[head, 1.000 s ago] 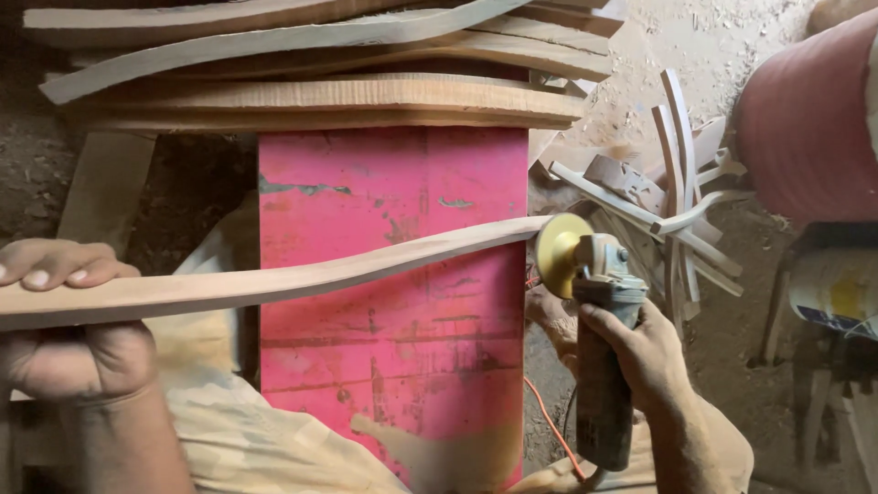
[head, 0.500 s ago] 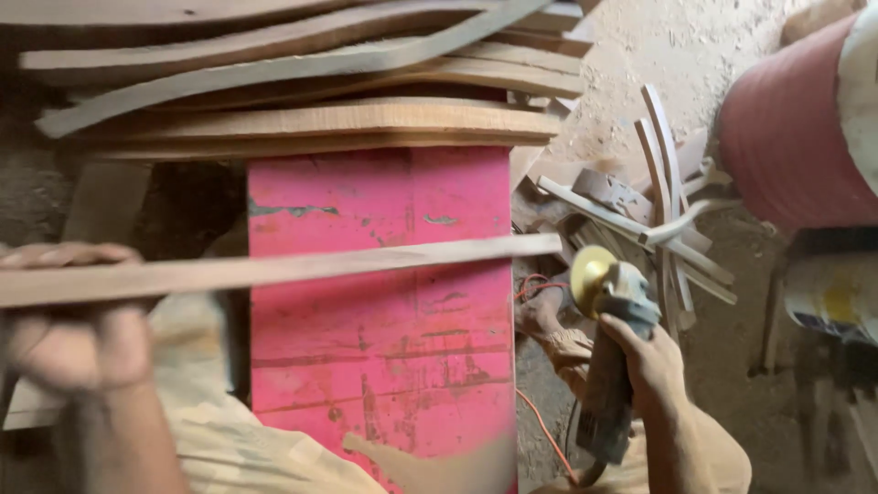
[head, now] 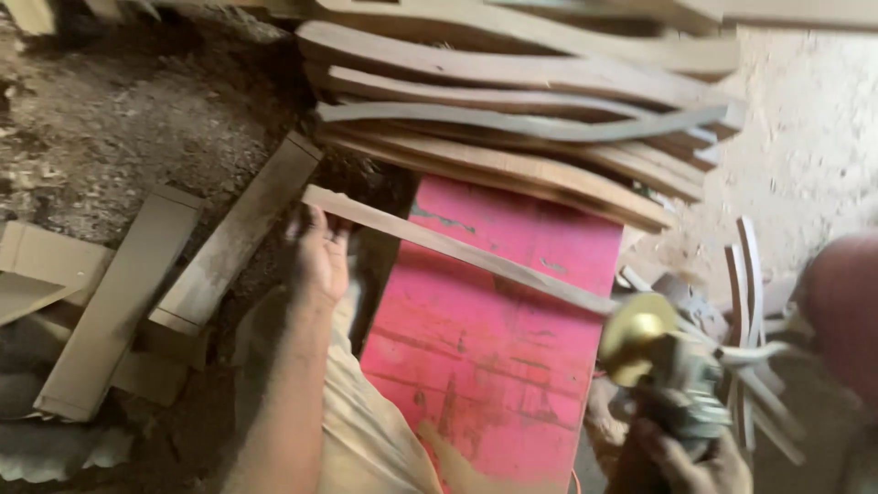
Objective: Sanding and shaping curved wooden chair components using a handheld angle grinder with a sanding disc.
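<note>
Sawdust-covered floor surrounds a red worktop. Across the worktop's top lies a thin wooden strip, its far end gripped by the left hand. Beside the worktop's right edge, the right hand clasps an angle grinder. Curved wooden pieces are stacked beyond the worktop.

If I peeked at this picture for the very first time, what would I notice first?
Most likely the bright pink-red board in the middle, because nothing else is so colourful. Across its top lies a long thin wooden strip, which the left hand holds at one end. At the lower right, the right hand grips a sanding tool with a round yellow disc, and a pile of curved wooden pieces is stacked above the board.
</note>
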